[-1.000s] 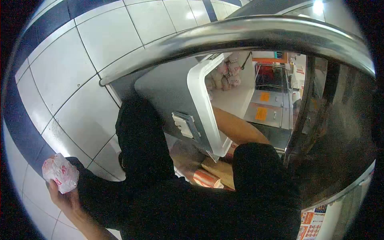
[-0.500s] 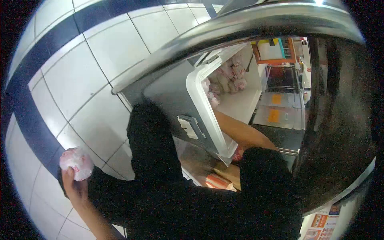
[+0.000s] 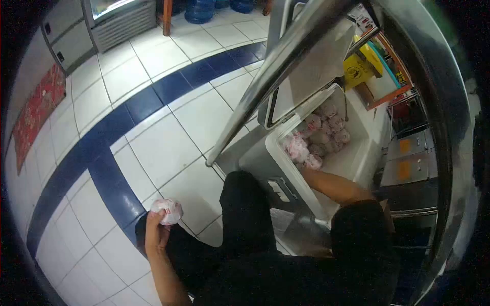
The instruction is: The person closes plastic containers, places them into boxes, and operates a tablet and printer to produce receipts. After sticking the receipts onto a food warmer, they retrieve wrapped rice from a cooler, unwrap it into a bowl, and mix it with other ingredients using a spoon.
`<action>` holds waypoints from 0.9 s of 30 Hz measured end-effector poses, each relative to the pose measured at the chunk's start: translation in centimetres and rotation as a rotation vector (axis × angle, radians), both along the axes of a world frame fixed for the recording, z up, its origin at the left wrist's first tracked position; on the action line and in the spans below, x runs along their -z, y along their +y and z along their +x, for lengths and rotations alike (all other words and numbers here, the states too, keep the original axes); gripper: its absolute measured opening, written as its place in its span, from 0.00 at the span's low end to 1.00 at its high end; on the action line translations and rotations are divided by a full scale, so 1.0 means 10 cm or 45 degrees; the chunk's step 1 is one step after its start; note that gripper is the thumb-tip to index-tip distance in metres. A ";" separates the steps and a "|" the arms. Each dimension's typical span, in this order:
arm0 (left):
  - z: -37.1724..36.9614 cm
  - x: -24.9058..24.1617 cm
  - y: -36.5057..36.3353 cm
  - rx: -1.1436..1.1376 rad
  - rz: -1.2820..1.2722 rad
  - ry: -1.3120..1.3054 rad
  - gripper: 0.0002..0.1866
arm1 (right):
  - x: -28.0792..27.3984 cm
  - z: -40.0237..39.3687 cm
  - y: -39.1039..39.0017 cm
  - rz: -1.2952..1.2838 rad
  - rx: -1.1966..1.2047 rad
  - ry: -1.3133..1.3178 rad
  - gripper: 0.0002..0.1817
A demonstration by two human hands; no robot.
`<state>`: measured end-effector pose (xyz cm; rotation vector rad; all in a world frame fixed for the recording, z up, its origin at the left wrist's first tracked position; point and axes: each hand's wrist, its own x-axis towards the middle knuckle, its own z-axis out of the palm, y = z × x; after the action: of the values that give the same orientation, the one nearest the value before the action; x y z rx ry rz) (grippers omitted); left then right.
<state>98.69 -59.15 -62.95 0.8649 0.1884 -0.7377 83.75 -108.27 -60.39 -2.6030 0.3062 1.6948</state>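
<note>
My left hand (image 3: 155,228), over my knee at the lower left, is closed on a round bundle (image 3: 170,211) in white wrapping with pink-red print. To the right, my right forearm (image 3: 337,186) reaches over the rim into an open cooler box (image 3: 290,176) with grey outside and white inside. The cooler's near wall hides the fingers of that hand. Just beyond it, several similar wrapped bundles (image 3: 297,150) are heaped inside the cooler. The cooler's raised lid (image 3: 311,71) leans back at the far side.
A metal rail (image 3: 265,84) slants above the cooler, and a dark metal edge curves down the right side. White floor tiles (image 3: 163,153) with a blue band lie to the left. Blue water bottles (image 3: 199,11) stand at the back. A yellow item (image 3: 360,66) is behind the cooler.
My view has tilted up and swung left, showing more floor and more of the cooler's inside. The left hand still holds its bundle, and the right arm is still in the cooler.
</note>
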 end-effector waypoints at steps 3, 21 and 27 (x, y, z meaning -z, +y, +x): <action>-0.06 -0.03 -0.02 -0.057 -0.037 0.005 0.25 | 0.01 -0.10 -0.07 0.009 0.025 -0.034 0.21; -0.15 -1.21 -1.58 0.573 0.016 -0.451 0.23 | -1.84 -0.22 -0.01 0.361 1.500 -1.074 0.27; -0.51 -1.78 -3.35 0.791 0.203 -0.820 0.31 | -1.66 -1.32 0.07 1.413 2.184 -2.075 0.29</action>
<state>93.64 -92.62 -45.15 1.2912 -0.6298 -0.9806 70.59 -107.60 -43.80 -1.0461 0.7114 -0.7140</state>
